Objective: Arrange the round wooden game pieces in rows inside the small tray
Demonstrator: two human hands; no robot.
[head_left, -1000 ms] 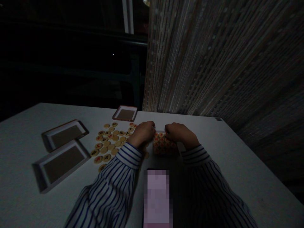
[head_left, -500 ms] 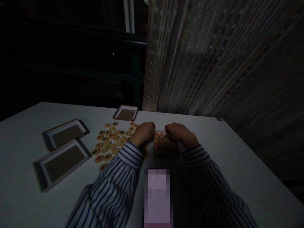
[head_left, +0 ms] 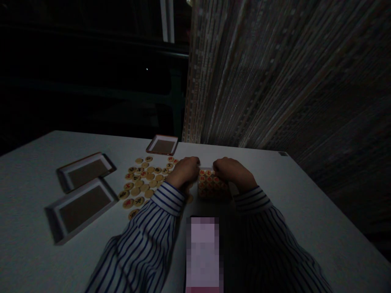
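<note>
In front of me is a small box (head_left: 214, 197), packed with rows of round Chinese chess pieces (head_left: 209, 179) marked in red. My left hand (head_left: 185, 173) is closed at the box's far left corner, with its fingertips mostly hidden. My right hand (head_left: 234, 174) is closed over the far right part of the box and covers some pieces there. Whether either hand pinches a piece or the box's edge, I cannot tell. Loose Chinese chess pieces (head_left: 144, 187), some blank side up and some with red or black characters, spread left of my left hand, partly behind my wrist and sleeve.
On the white table (head_left: 305, 228) lie a shallow open tray (head_left: 162, 145) at the back and two overlapping ones, an orange-edged tray (head_left: 87, 172) and a white-rimmed tray (head_left: 82, 209), at left. A pixelated, phone-like rectangle (head_left: 204, 252) is near me. A string curtain (head_left: 244, 81) hangs behind.
Both hands stay almost in place at the box. The whole view has shifted very slightly, and the characters on the boxed pieces look a little sharper.
</note>
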